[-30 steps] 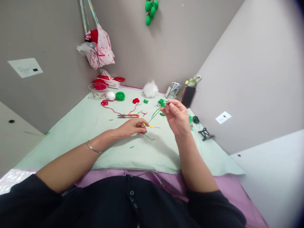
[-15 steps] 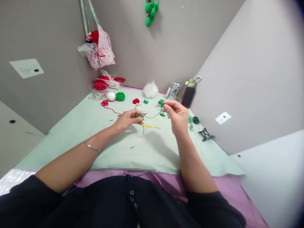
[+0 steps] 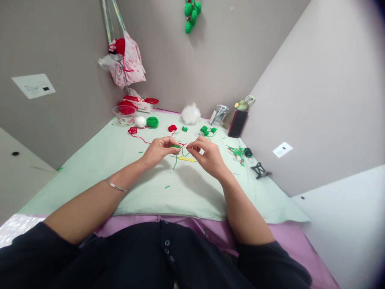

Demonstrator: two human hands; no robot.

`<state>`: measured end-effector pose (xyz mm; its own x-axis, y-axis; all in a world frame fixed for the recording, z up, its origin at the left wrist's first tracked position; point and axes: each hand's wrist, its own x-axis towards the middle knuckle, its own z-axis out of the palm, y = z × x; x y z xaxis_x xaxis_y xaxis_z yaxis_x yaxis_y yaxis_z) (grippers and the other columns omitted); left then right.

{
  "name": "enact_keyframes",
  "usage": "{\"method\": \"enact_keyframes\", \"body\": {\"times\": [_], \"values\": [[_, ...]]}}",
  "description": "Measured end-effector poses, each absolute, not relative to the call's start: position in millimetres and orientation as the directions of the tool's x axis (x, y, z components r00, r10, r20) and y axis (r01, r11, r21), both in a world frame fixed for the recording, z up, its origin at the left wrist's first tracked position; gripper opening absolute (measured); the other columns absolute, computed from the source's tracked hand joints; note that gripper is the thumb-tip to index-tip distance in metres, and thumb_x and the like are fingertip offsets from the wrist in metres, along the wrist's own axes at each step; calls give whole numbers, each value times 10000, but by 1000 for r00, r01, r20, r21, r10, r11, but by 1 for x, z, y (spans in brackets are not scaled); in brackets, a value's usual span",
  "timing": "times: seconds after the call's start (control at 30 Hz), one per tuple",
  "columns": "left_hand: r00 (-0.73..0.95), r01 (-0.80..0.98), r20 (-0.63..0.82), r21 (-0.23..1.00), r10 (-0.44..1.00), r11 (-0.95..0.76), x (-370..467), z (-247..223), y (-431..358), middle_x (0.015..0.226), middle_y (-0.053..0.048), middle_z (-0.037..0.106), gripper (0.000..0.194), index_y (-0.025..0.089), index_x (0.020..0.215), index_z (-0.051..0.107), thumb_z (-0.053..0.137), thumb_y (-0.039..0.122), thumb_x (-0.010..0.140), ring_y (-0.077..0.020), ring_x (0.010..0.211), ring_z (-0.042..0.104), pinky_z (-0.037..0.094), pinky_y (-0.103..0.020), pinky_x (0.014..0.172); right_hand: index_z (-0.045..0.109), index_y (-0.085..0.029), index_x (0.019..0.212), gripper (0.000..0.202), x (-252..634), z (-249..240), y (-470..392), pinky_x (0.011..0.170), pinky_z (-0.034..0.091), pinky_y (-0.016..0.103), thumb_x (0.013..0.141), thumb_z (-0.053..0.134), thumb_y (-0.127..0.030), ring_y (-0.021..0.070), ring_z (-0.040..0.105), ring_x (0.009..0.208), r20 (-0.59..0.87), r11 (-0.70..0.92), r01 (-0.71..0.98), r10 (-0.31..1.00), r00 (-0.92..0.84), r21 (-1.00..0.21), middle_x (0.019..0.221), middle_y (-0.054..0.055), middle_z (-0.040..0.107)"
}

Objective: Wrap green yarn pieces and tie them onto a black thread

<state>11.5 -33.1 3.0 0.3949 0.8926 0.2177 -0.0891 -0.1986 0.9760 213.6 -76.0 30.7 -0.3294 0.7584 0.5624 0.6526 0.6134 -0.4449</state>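
Left fingers (image 3: pixel 167 140) pinch green yarn (image 3: pixel 175 147) whose dangling tail (image 3: pixel 175 162) could snag the yellow-handled crochet hook (image 3: pixel 187 159); right fingers' (image 3: pixel 199 143) grasp is unclear.

L hand (image 3: pixel 159 153) pinches green yarn (image 3: pixel 175 162) nr yellow hook (image 3: pixel 187 159), R hand (image 3: pixel 209 157) curled nr hook too; white fluff (image 3: pixel 191 114) well beyond hook!

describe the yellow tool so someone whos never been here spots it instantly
On the pale green tablecloth, find where the left hand and right hand nearly meet. Just beneath them in the picture lies a slim tool. Its yellow middle sets it apart from the green yarn scrap nearby.
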Motion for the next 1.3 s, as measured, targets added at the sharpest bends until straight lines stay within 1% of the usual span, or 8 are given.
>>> {"method": "enact_keyframes", "body": {"times": [0.5,0.57,0.63,0.77,0.87,1.07,1.17,1.3], "values": [[414,-100,206,978,887,-181,11,0,-32,742,-14,675,279,144,807,693,816,344,655,-158,751,637,513,-333,795,705,-196,867,131,211,29,-77,675,394,270,893,584,-152,139,525,726,542,614,671,760,-359,-416,774,19,573],[432,-119,197,980,880,-161,10,-2,-32,751,-14,681,283,147,822,695,814,352,667,-156,757,639,512,-335,808,701,-195,867,127,209,29,-77,680,395,272,891,583,-154,134,526,723,546,610,650,766,-338,-453,772,13,565],[459,-156,190,979,868,-132,10,-2,-31,749,-14,687,287,151,843,699,810,363,686,-151,760,639,509,-337,826,696,-193,866,112,207,29,-77,683,401,271,882,591,-161,128,528,719,546,602,595,781,-303,-532,771,7,564],[482,-220,182,972,857,-83,11,-2,-33,729,-10,689,268,154,839,698,814,349,697,-142,746,636,504,-341,839,676,-182,820,52,202,25,-74,659,414,267,837,632,-203,122,535,702,493,545,391,838,-233,-742,768,4,588],[473,-232,172,971,864,-67,13,-3,-36,717,-7,683,270,153,831,700,828,336,679,-145,728,634,504,-350,830,636,-180,761,87,198,20,-70,624,403,267,804,662,-251,113,506,649,443,485,280,873,-203,-829,723,-9,589],[451,-262,167,964,877,-49,16,-2,-37,813,-8,681,268,167,876,717,817,339,696,-133,761,623,497,-350,870,634,-176,728,143,196,19,-68,548,354,255,768,698,-298,94,439,572,403,426,256,904,-142,-868,636,-27,572],[462,-296,167,955,871,-26,15,1,-37,861,-14,679,285,169,943,713,791,344,731,-136,783,629,494,-364,895,667,-176,761,134,200,23,-68,579,401,258,762,704,-304,105,492,608,379,398,251,917,-123,-882,668,-16,611],[498,-325,167,946,851,4,13,3,-36,859,-18,665,263,155,924,698,763,356,767,-138,781,637,495,-349,878,715,-182,832,138,204,28,-69,652,455,273,785,680,-307,119,553,680,366,395,283,918,-151,-874,760,8,660]]}}
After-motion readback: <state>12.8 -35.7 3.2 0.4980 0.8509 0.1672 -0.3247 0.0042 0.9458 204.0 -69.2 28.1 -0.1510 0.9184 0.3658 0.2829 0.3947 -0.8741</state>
